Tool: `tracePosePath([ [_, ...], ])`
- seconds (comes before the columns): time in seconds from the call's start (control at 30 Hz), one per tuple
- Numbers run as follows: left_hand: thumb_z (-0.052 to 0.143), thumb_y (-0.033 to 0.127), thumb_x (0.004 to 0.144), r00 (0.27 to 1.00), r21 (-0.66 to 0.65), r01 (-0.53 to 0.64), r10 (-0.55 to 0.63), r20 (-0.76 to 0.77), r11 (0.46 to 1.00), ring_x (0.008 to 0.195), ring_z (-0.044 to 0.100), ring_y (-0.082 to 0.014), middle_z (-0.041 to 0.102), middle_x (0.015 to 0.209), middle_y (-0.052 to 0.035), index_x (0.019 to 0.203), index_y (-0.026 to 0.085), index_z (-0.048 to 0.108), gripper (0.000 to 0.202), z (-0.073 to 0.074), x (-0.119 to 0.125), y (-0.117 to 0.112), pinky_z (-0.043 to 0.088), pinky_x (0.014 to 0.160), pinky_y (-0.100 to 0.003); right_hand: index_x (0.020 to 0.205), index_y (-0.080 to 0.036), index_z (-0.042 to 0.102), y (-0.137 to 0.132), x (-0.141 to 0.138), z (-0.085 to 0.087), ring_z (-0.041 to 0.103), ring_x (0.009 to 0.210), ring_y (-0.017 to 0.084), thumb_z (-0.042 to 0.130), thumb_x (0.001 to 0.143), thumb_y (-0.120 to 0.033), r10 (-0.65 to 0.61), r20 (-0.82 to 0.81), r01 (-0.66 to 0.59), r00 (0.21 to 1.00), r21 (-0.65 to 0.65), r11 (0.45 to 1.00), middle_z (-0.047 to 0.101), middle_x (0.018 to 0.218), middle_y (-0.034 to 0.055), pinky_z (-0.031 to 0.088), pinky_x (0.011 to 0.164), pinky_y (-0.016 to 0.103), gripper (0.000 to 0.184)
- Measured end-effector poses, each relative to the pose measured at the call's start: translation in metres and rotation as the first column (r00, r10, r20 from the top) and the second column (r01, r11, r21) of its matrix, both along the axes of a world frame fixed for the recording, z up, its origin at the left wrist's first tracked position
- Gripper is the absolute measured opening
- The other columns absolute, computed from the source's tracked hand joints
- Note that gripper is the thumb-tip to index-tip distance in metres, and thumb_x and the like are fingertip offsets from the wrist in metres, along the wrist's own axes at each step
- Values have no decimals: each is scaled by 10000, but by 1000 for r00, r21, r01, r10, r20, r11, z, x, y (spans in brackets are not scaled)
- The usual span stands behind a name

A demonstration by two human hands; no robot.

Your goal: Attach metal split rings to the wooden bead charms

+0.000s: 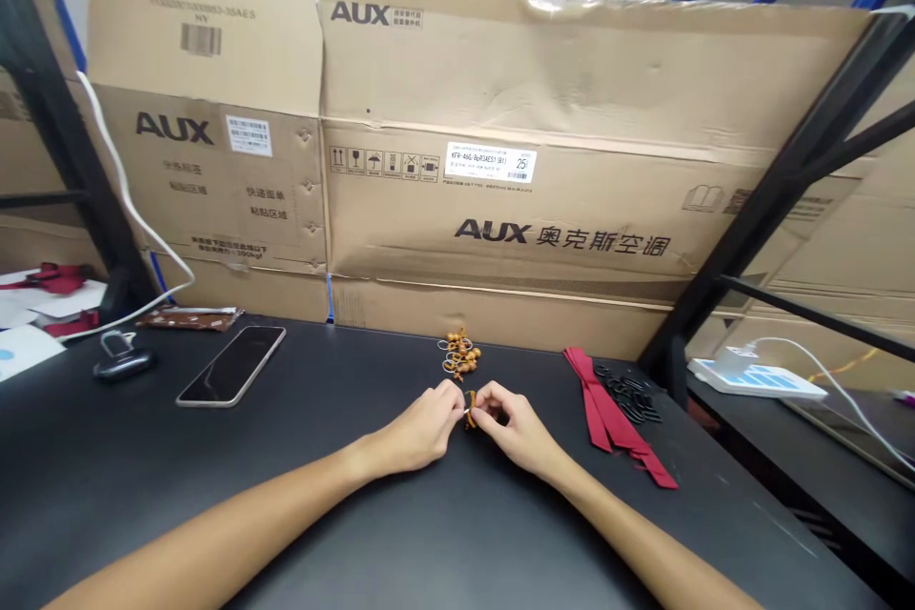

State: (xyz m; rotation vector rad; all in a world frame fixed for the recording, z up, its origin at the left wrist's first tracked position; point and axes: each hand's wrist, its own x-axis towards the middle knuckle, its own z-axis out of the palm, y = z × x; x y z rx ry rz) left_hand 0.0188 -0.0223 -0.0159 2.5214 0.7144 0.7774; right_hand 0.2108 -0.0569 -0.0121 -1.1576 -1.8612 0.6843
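My left hand (430, 423) pinches at the left side of a small keychain, where a pale glint that looks like its metal ring shows. From the right, my right hand (520, 431) closes thumb and forefinger on the same keychain (470, 412), whose yellow-brown cord shows between the two hands. Fingers hide most of it, so its beads cannot be made out clearly. Just beyond lies a small pile of similar keychains (463, 357) with orange-brown beads and thin metal rings.
Dark red ribbon strips (611, 410) lie at the right beside black clips or buckles (630, 396). On the left rest a phone (233, 366), a black oval item with a loop (124, 361) and a brown wrapper (190, 317). Cardboard panels (572, 200) stand along the back.
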Motion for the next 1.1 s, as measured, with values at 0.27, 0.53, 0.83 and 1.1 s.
tracePosePath([
  [0.27,338,263,967,997,-147,5,6,76,989,790,533,-156,571,884,-38,873,181,512,213,2,0,4,438,764,-277,787,-193,532,-1,0,3,537,594,116,523,875,-372,23,-15,-23,1000,-32,999,626,683,-11,429,596,242,200],
  [0.53,374,270,952,996,-268,29,-5,91,963,785,548,-144,601,852,-20,833,172,542,227,16,-2,3,432,771,-253,791,-190,539,1,3,1,555,625,126,538,876,-391,61,-81,-69,995,-98,993,625,696,-6,433,625,248,218],
  [0.83,377,278,948,997,-242,37,-21,69,969,779,547,-148,601,850,-28,819,172,538,232,17,-2,2,432,770,-258,756,-183,535,4,2,-2,570,581,127,557,845,-391,35,-167,-68,985,-192,979,589,630,-16,448,611,252,227],
  [1.1,383,272,943,997,-210,43,-27,78,977,783,539,-144,591,860,-29,811,172,538,227,16,-2,2,430,774,-255,735,-173,564,3,1,-3,543,530,117,523,847,-374,-8,-65,-3,998,-169,986,586,597,-12,418,560,236,234],
])
